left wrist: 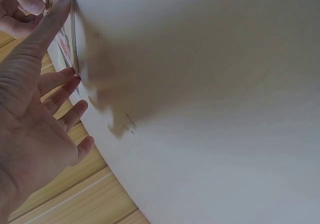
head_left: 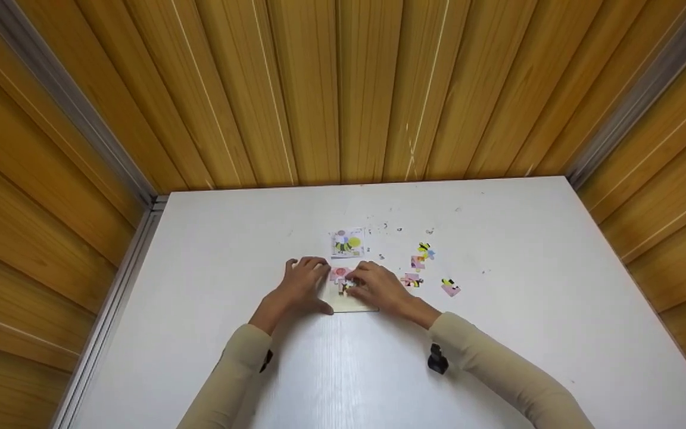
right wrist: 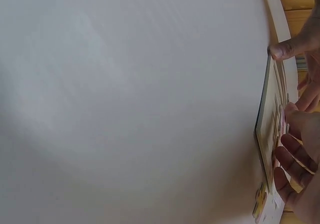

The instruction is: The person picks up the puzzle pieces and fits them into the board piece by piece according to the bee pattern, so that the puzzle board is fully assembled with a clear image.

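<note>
A shallow pale wooden puzzle board [head_left: 355, 304] lies between the two hands, with a pink piece [head_left: 339, 273] in its upper left part. My left hand [head_left: 304, 286] steadies the board along its left side, thumb at the near corner and fairly straight fingers farther up the edge. With thumb and fingertips, my right hand [head_left: 380, 287] pinches a bee-patterned puzzle piece [head_left: 345, 288] low over the board; the fingers partly hide it. In the right wrist view, the right thumb [right wrist: 294, 115] is close over the board's surface.
Behind the board lies a square bee picture [head_left: 348, 243]. Loose puzzle pieces are scattered to the right, among them a yellow and blue one [head_left: 426, 250], a pink one [head_left: 417, 262], a striped one [head_left: 412, 280] and one farther right [head_left: 451, 287]. Wood-patterned walls [head_left: 343, 89] enclose the white table [head_left: 230, 226].
</note>
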A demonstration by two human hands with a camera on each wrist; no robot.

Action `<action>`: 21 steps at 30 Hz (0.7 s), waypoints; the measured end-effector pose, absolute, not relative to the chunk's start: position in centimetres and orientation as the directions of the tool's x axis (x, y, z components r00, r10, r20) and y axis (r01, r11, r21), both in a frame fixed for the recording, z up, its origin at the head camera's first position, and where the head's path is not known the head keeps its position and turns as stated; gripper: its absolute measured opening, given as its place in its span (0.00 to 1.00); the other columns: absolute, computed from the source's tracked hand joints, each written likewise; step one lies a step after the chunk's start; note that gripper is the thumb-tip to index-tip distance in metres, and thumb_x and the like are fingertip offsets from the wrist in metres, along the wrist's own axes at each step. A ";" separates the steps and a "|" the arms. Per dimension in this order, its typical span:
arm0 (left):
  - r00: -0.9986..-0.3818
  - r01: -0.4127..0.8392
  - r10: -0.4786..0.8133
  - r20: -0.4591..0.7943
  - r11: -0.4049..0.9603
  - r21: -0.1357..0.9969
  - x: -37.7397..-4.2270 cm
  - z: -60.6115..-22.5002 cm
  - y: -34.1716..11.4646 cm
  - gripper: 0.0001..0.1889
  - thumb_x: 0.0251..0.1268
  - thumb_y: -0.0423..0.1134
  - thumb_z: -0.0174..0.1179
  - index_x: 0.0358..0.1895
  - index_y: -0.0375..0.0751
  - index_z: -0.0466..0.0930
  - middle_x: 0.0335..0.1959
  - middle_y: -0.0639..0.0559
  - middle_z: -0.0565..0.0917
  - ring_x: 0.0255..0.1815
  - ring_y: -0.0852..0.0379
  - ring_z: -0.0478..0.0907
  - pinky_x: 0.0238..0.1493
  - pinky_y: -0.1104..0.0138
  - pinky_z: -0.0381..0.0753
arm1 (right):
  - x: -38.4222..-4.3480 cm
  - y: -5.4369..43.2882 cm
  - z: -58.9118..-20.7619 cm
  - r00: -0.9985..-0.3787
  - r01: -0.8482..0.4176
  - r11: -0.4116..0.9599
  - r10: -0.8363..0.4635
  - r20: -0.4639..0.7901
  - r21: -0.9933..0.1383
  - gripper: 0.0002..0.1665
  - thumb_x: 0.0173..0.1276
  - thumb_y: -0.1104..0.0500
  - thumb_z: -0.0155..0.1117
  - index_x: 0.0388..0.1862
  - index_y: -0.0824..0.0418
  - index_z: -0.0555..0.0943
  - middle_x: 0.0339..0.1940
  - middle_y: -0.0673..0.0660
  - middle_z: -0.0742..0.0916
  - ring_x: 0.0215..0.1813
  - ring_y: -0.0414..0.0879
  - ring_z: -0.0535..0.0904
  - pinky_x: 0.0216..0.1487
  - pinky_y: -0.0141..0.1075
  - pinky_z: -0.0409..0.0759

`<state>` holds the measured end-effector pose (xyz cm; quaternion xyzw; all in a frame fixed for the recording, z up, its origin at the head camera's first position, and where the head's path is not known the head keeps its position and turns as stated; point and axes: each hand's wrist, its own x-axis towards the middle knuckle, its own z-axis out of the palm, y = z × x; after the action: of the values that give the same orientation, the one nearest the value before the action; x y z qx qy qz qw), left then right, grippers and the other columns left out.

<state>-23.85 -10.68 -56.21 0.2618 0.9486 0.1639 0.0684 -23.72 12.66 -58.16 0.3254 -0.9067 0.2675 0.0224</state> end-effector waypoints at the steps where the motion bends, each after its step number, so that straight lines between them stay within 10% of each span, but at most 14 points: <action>1: -0.854 0.474 0.519 -0.043 0.808 0.349 -23.9 -56.2 -10.7 0.50 0.39 0.58 0.83 0.67 0.36 0.74 0.69 0.40 0.74 0.72 0.37 0.67 0.69 0.34 0.60 | -23.7 12.5 -58.2 -0.789 -0.601 0.648 -0.574 0.218 -0.468 0.17 0.68 0.54 0.71 0.51 0.61 0.87 0.42 0.55 0.86 0.43 0.47 0.80 0.47 0.41 0.81; 21: -0.864 0.463 0.503 -0.033 0.817 0.343 -23.9 -56.5 -10.6 0.48 0.39 0.59 0.83 0.66 0.39 0.75 0.68 0.42 0.76 0.72 0.38 0.68 0.71 0.34 0.57 | -23.3 10.6 -59.3 -0.835 -0.547 0.693 -0.490 0.251 -0.469 0.20 0.65 0.49 0.74 0.51 0.59 0.89 0.41 0.53 0.85 0.45 0.46 0.78 0.47 0.40 0.79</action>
<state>-23.86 -10.63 -56.53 0.2540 0.9512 0.1641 0.0609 -23.30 10.59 -59.26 0.2822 -0.9186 0.2714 0.0530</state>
